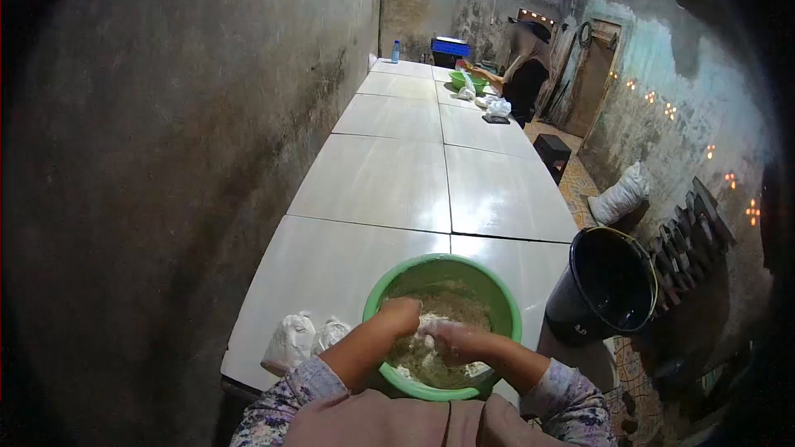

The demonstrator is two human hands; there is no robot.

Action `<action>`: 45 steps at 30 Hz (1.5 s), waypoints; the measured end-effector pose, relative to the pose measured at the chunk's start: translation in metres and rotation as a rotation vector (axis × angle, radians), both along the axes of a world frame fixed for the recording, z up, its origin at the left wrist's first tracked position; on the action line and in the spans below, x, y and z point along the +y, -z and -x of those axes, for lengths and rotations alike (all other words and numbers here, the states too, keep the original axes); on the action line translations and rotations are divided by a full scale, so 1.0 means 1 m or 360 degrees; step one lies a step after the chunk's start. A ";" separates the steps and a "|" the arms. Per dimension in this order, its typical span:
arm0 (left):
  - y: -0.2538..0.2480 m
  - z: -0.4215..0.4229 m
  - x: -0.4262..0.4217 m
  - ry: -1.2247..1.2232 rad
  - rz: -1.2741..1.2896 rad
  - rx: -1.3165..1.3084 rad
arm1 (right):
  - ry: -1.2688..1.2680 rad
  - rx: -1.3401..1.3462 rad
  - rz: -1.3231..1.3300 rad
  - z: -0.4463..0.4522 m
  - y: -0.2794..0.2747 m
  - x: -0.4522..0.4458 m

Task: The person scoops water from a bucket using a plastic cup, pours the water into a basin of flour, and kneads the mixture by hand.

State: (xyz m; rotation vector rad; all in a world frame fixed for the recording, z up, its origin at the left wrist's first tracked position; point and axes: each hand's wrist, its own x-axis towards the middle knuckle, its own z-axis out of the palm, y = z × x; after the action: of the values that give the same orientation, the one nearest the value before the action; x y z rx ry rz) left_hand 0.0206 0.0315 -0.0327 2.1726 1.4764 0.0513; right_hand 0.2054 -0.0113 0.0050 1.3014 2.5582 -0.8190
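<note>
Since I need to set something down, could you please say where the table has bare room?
The table is free between the near bowl and the black slab; its left side is bare up to the bottle. Crowded: around the near bowl (near bags left, bucket right, hands inside) and around the far bowl and far bags.

Two green bowls [490, 302] [456, 79], one bucket [574, 300], apparently one bottle [396, 53]

My left hand [402, 314]'s fingers were hidden inside the green basin [515, 319]; my right hand [447, 339]'s blurred into the mix [414, 367]. Sleeves [310, 385] nearer than the basin got cut off. Bucket [566, 306] right of it: bottom was too dark.
</note>
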 end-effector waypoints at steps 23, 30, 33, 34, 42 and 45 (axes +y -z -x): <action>0.001 0.008 0.002 0.0188 0.0067 -0.0027 | -0.0364 0.0114 -0.0130 -0.044 0.066 0.007; 0.013 0.009 0.006 0.0232 0.0010 -0.0069 | 0.0449 0.0213 0.0586 -0.027 0.059 0.001; 0.006 0.008 0.004 0.0221 -0.0028 -0.0028 | -0.0079 -0.0117 0.0084 -0.028 0.059 0.009; -0.010 0.008 -0.006 0.0190 -0.0192 -0.0116 | 0.0115 0.0192 0.0194 -0.028 0.039 0.006; -0.028 -0.008 -0.011 0.0471 0.0191 0.0118 | -0.0064 -0.0055 0.0282 -0.038 0.054 -0.004; -0.001 -0.008 -0.009 0.0507 0.0188 0.0137 | -0.0291 0.0033 -0.0016 -0.041 0.076 -0.003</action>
State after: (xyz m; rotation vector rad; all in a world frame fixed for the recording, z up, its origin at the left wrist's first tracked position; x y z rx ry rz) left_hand 0.0284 0.0229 -0.0315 2.3076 1.1290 -0.2359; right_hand 0.2461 -0.0142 -0.0708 1.0464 2.6514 -0.7883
